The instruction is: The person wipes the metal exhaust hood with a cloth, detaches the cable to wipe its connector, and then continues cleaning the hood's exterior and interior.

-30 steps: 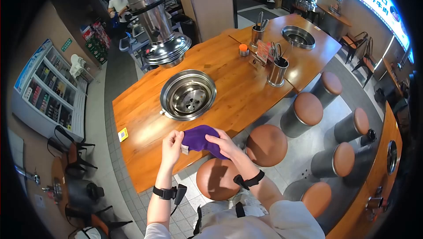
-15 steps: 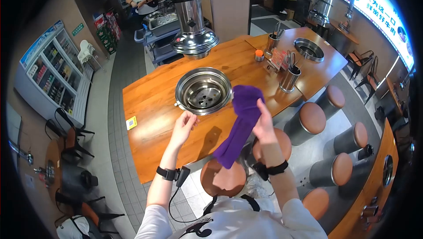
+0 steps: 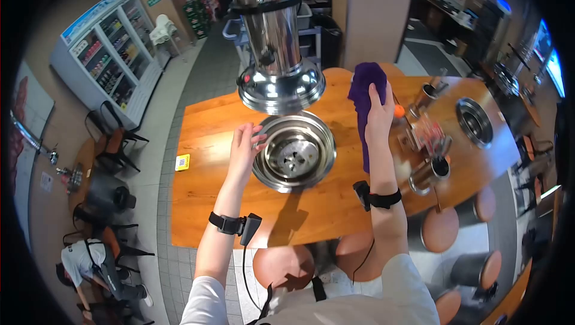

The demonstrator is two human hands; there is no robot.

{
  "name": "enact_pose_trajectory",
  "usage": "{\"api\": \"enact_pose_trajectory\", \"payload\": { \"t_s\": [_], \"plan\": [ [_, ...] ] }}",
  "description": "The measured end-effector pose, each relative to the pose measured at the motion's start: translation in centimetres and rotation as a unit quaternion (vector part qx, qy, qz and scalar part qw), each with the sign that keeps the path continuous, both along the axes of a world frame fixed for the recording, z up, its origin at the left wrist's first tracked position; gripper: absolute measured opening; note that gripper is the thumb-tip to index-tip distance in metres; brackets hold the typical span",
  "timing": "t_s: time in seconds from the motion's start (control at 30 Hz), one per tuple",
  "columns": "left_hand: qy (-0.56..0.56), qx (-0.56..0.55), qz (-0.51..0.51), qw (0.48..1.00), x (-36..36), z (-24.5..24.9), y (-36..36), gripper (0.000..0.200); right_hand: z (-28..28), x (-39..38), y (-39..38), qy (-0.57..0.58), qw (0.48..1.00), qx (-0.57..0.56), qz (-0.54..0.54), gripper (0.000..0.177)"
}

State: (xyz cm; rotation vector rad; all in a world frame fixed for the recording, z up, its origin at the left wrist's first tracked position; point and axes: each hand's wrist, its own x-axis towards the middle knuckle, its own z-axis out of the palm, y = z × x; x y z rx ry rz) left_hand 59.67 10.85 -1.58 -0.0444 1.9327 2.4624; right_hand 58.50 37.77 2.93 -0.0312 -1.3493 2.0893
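A purple cloth (image 3: 366, 88) hangs from my right hand (image 3: 380, 115), closed on it above the far right part of the wooden table (image 3: 209, 193). My left hand (image 3: 244, 145) is open and empty, its fingers loosely bent, by the left rim of the round metal grill well (image 3: 328, 169) set into the table. From above, the shiny exhaust hood (image 3: 281, 88) comes down just behind the well and overlaps its far edge in view.
To the right stand metal utensil holders (image 3: 424, 178), an orange-topped jar (image 3: 399, 111) and a second grill well (image 3: 474, 122). Round stools (image 3: 440, 229) line the near side. Another person (image 3: 84, 262) bends over at lower left. A drinks fridge (image 3: 114, 49) stands at the left.
My right hand has moved the cloth forward, up beside the hood. My left hand has also gone forward and its fingers have spread. The view has shifted, and a person appears at lower left.
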Motion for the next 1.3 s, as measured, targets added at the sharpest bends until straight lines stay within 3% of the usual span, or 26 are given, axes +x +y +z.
{"api": "enact_pose_trajectory", "payload": {
  "t_s": [0.17, 0.23, 0.3, 0.37, 0.43, 0.5, 0.53, 0.63, 0.77, 0.83, 0.9, 0.97, 1.03, 1.13, 1.3],
  "plan": [
    [0.053, -0.019, 0.142, 0.988, -6.2, -0.5, 1.3, 0.046, -4.0, -9.0, 0.7, -0.100, 0.991, 0.004, 0.088, 0.029],
    [0.092, 0.001, 0.101, 0.991, -7.5, -0.6, 1.6, 0.042, -4.6, -10.5, -0.3, -0.160, 0.958, -0.116, 0.208, 0.030],
    [0.097, 0.004, 0.132, 0.986, -8.0, -1.3, 1.5, 0.042, -5.2, -11.6, -1.6, -0.100, 0.961, -0.113, 0.231, 0.031],
    [0.088, 0.078, 0.137, 0.984, -8.3, -2.5, 1.0, 0.045, -5.6, -11.9, -2.4, -0.081, 0.967, -0.107, 0.216, 0.029],
    [0.062, 0.077, 0.176, 0.979, -7.3, -1.2, 2.2, 0.046, -5.6, -11.6, -3.0, -0.060, 0.975, -0.091, 0.192, 0.030],
    [0.050, -0.019, 0.199, 0.979, -6.8, -0.8, 2.6, 0.046, -5.9, -11.7, -3.2, -0.022, 0.988, 0.121, 0.090, 0.032],
    [0.045, -0.019, 0.203, 0.978, -6.3, -0.3, 3.0, 0.046, -3.9, -10.0, -3.5, -0.060, 0.974, 0.215, 0.035, 0.033],
    [0.025, -0.010, 0.211, 0.977, -5.8, 1.0, 4.1, 0.047, -2.5, -8.7, -4.6, 0.102, 0.917, 0.385, -0.029, 0.033],
    [0.052, 0.096, 0.224, 0.968, -6.2, 0.5, 4.1, 0.050, -1.6, -5.2, -5.9, 0.212, 0.846, 0.490, -0.016, 0.032],
    [0.006, 0.205, 0.221, 0.953, -5.8, 1.2, 4.3, 0.051, -3.0, -5.5, -5.9, 0.320, 0.791, 0.521, 0.000, 0.032],
    [-0.009, 0.215, 0.237, 0.947, -5.6, 1.4, 4.4, 0.050, -3.3, -6.4, -5.3, 0.339, 0.792, 0.507, 0.002, 0.031],
    [-0.042, 0.068, 0.218, 0.973, -5.8, 0.8, 3.4, 0.048, -3.1, -7.8, -4.7, 0.302, 0.826, 0.476, -0.011, 0.030],
    [-0.062, 0.108, 0.276, 0.953, -6.2, 3.0, 5.8, 0.045, -2.2, -9.1, -3.8, 0.231, 0.875, 0.426, 0.004, 0.027],
    [-0.010, 0.195, 0.277, 0.941, -7.2, 0.8, 5.0, 0.044, -1.7, -11.9, -2.8, 0.153, 0.913, 0.368, 0.081, 0.024],
    [0.004, 0.200, 0.251, 0.947, -6.5, 0.1, 3.8, 0.043, -0.6, -16.4, -2.4, 0.094, 0.909, 0.352, 0.205, 0.025]
  ]
}}
